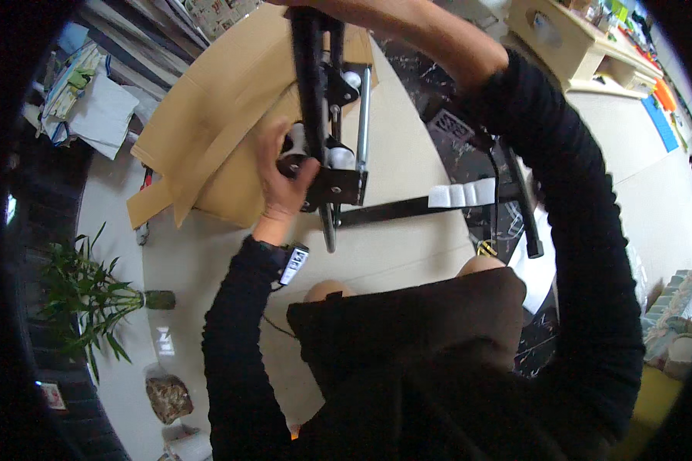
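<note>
Shows a leafy green plant (96, 300) in a dark pot (161, 300) at left, a brown stone-like lump (169, 399) near it; at upper right, a cream cabinet (544, 48) with a blue strip (660, 124) nearby; at far right, pale green ruffled fabric (673, 303).

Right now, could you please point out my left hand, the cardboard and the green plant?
Left hand (283, 189): head view, middle of its back.
Cardboard (215, 111): head view, its flat brown face.
Green plant (75, 286): head view, on its leaves.
</note>
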`<move>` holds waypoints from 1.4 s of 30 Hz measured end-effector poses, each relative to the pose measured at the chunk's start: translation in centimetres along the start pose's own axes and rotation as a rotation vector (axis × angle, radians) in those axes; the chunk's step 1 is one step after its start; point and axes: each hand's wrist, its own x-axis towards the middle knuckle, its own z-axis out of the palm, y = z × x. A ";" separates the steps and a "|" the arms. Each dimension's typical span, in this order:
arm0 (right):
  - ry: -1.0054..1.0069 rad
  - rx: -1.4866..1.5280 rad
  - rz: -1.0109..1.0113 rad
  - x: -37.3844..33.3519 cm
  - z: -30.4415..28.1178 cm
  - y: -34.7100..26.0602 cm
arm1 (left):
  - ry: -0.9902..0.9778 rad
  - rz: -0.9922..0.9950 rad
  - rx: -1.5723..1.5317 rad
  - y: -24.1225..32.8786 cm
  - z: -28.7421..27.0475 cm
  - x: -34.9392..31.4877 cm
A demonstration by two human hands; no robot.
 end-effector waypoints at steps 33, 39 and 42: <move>-0.430 -0.277 -0.199 -3.6 -6.0 4.0 | 0.000 -0.417 -0.717 6.2 -11.4 16.4; -0.445 -0.668 0.352 -22.0 -17.3 11.8 | 0.046 -0.482 -0.719 4.3 -13.1 16.1; -0.273 -0.757 0.764 -33.0 -20.4 12.4 | 0.030 -0.433 -0.684 4.0 -14.5 15.4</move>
